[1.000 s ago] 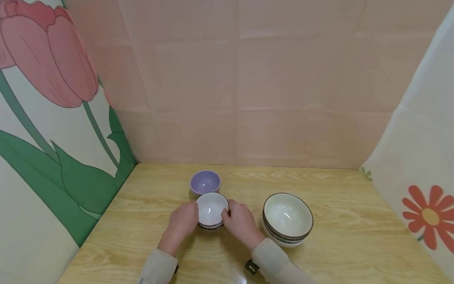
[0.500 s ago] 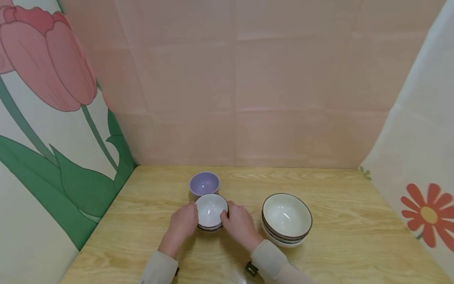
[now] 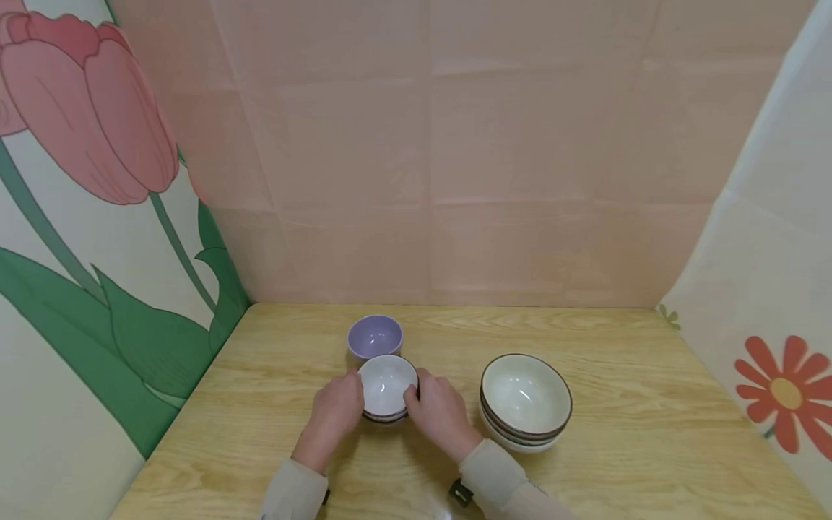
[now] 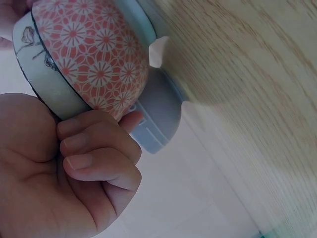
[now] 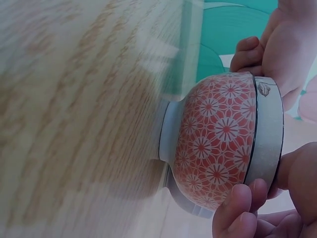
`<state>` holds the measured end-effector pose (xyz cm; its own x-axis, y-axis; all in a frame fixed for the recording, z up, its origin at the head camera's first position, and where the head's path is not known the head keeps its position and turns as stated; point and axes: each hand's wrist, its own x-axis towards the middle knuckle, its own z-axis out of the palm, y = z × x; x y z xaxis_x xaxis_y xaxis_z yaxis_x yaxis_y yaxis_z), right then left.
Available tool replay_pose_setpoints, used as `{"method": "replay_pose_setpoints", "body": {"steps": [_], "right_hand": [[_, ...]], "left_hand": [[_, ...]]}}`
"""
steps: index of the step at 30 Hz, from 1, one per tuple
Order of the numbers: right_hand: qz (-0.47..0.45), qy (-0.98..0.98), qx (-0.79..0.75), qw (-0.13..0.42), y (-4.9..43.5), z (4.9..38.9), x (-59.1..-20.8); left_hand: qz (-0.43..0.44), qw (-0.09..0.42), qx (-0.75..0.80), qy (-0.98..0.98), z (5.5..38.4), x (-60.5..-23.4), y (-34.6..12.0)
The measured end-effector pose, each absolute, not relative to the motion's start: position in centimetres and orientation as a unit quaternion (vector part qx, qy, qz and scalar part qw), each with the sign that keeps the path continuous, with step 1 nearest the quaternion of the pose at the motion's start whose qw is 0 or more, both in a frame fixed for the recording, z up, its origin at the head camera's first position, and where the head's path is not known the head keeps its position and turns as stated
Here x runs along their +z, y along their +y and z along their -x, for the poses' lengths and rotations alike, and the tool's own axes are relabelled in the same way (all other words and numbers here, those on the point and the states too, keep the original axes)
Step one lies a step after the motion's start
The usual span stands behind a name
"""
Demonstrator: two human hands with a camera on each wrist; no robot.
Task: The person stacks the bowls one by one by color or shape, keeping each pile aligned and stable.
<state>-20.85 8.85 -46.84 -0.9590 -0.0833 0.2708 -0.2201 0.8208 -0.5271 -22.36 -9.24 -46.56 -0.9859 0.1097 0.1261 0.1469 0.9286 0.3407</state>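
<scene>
Between both gripping hands (image 3: 333,406) (image 3: 443,413), red-patterned bowl (image 5: 215,141), white inside

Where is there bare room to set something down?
Bare tabletop lies between the tulip panel and the left hand, and between the large cream bowl and the red-flower panel. It's crowded centrally: that hand and the right hand hold the patterned bowl, with the purple bowl just behind.

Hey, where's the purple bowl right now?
In the head view, the purple bowl stands slightly left of centre on the table, just beyond the small bowl that the left hand and right hand hold.
</scene>
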Motion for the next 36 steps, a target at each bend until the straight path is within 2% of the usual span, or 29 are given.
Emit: {"method": "replay_pose_setpoints", "body": {"steps": [36], "right_hand": [[-0.080,-0.948,0.288,0.106,8.91,21.09,-46.99]], "left_hand": [[0.056,0.034,-0.187,-0.980,22.26,-46.12,-9.11]]}}
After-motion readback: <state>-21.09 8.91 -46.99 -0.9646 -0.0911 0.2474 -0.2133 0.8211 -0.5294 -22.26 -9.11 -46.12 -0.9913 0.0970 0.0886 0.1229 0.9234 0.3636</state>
